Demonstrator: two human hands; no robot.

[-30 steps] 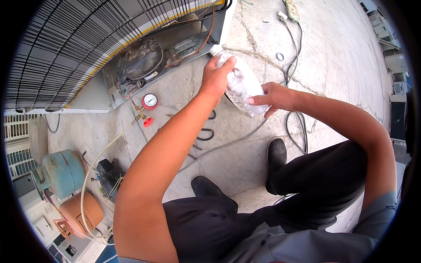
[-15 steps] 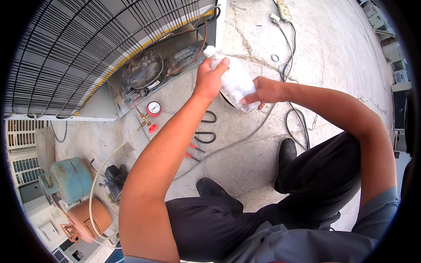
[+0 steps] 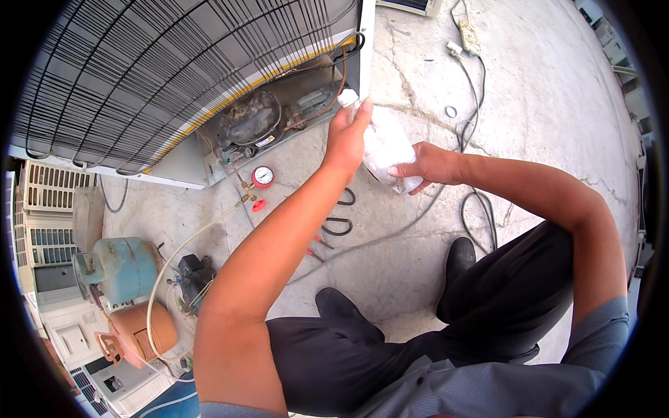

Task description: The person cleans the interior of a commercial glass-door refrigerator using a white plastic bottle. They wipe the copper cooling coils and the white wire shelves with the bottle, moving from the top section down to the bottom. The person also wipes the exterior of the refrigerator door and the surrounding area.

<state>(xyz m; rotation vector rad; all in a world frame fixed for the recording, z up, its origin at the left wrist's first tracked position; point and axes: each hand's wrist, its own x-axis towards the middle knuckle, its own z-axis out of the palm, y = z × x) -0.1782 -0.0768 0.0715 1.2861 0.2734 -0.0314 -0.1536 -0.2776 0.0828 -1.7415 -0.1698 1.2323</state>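
Both my hands hold a white plastic bottle [image 3: 387, 143] with a white cap, tilted, over the concrete floor just right of the fridge's lower corner. My left hand [image 3: 346, 141] is closed round its neck end, thumb along the side. At the other end, my right hand [image 3: 433, 164] grips the base with the thumb on top. Part of the bottle is hidden by my fingers. To the left of it, a dark compressor [image 3: 249, 120] sits in the open bottom of the fridge [image 3: 167, 83], whose back carries a black wire grille.
A red pressure gauge [image 3: 263, 177] with a hose lies below the compressor. Red-handled pliers [image 3: 318, 249] and a bent black tube [image 3: 339, 226] lie near my left forearm. Blue [image 3: 127, 272] and orange [image 3: 143, 333] gas cylinders stand at left. A cable [image 3: 481, 209] crosses the floor at right.
The view has shifted, so the surroundings appear a little further right and lower. Both hands keep hold of the bottle, which has tilted slightly.
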